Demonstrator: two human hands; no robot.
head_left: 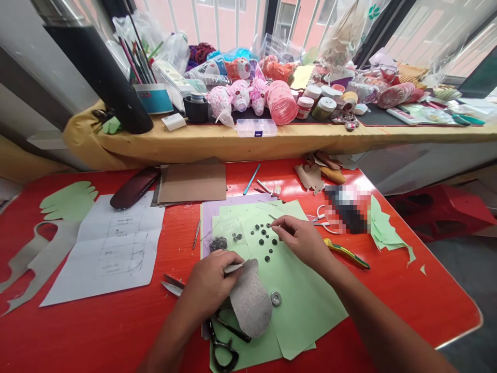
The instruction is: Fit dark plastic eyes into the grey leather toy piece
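My left hand (212,277) is closed on a grey patterned piece (252,303) of leather or fabric with rounded ends, which hangs over green paper (306,305). My right hand (293,230) reaches in over the paper, its thumb and fingertips pinched together; what they hold, if anything, is too small to make out. Beside those fingertips lie several dark round snap buttons (264,232). A clear plastic bag (229,228) holds a few more, and a heap of small dark pieces (218,244) sits by it. Below the buttons is a round metal disc (275,298). Black-handled scissors (223,352) lie partly under the grey piece.
On the red table (182,223) are a drawn paper pattern (116,248), a dark glasses case (134,189), brown boards (192,182), yellow-green pliers (347,254) and white-handled scissors (322,217). A crowded window ledge behind holds a black thermos (101,72) and jars (305,107).
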